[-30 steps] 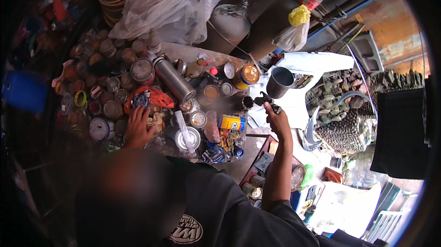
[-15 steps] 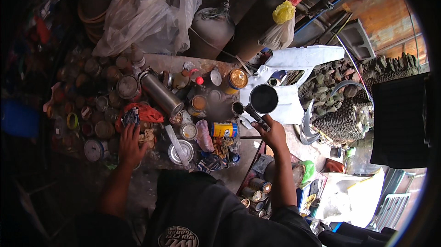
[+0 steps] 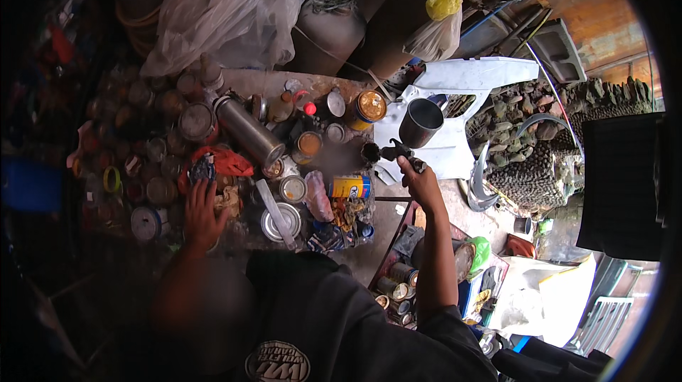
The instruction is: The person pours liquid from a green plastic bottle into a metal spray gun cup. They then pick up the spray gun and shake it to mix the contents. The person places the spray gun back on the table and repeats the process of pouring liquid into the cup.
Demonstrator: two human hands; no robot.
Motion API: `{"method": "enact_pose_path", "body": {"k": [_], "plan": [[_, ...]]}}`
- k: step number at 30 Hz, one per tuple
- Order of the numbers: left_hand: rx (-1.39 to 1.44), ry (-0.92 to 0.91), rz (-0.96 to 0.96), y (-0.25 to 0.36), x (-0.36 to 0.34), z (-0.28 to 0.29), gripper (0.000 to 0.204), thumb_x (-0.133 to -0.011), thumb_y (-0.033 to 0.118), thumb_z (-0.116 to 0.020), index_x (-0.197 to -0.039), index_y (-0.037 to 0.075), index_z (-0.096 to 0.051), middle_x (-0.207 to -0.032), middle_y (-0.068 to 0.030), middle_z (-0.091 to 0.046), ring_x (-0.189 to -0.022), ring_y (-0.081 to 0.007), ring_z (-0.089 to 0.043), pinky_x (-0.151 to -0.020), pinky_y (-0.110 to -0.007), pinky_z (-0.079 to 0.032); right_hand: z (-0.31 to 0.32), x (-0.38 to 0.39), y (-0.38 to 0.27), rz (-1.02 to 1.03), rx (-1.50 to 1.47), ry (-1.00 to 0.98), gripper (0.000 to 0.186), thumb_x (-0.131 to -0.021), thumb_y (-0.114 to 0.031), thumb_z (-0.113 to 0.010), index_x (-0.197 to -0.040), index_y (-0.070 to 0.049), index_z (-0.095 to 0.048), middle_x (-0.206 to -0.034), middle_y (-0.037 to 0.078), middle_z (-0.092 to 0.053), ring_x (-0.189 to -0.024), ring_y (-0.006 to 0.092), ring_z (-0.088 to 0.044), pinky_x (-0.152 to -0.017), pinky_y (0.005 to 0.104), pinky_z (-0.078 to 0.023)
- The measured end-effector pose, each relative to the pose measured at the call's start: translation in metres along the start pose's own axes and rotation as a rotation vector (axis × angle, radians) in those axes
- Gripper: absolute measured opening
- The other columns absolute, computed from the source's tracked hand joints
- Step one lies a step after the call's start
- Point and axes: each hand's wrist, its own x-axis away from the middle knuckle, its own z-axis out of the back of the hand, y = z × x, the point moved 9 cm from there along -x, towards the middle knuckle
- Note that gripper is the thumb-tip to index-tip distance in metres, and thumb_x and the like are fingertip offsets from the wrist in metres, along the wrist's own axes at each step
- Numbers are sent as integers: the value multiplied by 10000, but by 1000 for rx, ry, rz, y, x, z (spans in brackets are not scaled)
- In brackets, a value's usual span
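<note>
Right hand (image 3: 425,186) wrapped firmly round a spray gun (image 3: 419,130), held up at the worktable's (image 3: 259,82) right edge, against a white panel (image 3: 472,73)! The left hand (image 3: 202,220) lay open, fingers outstretched, just by a red plastic bag (image 3: 233,162). Jars (image 3: 162,191) and cans (image 3: 370,106) crowded round a steel cylinder (image 3: 249,130); beyond, plastic sheeting (image 3: 220,9) drooped, and stones (image 3: 508,115) lay heaped below a rusty orange wall (image 3: 568,9).
</note>
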Motion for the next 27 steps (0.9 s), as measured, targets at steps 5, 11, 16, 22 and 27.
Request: {"method": "enact_pose_path", "body": {"k": [5, 11, 16, 22, 27], "plan": [[-2, -1, 15, 0, 2, 1, 773, -899, 364, -763, -1532, 25, -477, -1557, -224, -468, -1498, -411, -388, -1247, -561, -307, -3, 0, -9, -43, -44, 14, 533, -1001, -547, -704, -834, -43, -664, -647, 12, -563, -605, 129, -518, -580, 330, -418], [2, -11, 12, 1, 0, 5, 765, -915, 385, -746, -1536, 27, -476, -1562, -225, -466, -1493, -408, -395, -1244, -554, -310, -3, 8, -25, -28, -78, 1, 504, -1007, -521, -709, -851, -42, -678, -646, 2, -555, -586, 108, -494, -551, 316, -399], [-22, 5, 12, -2, 2, 2, 771, -916, 386, -746, -1543, 30, -471, -1563, -225, -469, -1496, -399, -397, -1237, -550, -315, 5, 11, -30, -16, -42, 4, 513, -996, -559, -707, -890, -59, -661, -641, -4, -566, -501, 84, -467, -453, 286, -348], [-16, 4, 19, -5, 3, -2, 782, -909, 389, -754, -1547, 38, -469, -1565, -217, -469, -1503, -394, -392, -1238, -549, -313, 14, 17, -41, 3, -58, 17, 547, -985, -593, -705, -906, -54, -649, -640, -3, -568, -465, 75, -450, -409, 275, -330], [-13, -18, 36, -5, 3, -3, 791, -907, 394, -755, -1551, 40, -464, -1567, -211, -466, -1509, -389, -383, -1239, -554, -312, 21, 13, -37, 21, -8, 23, 558, -985, -600, -703, -904, -50, -648, -641, 3, -571, -466, 77, -452, -408, 279, -332]]}}
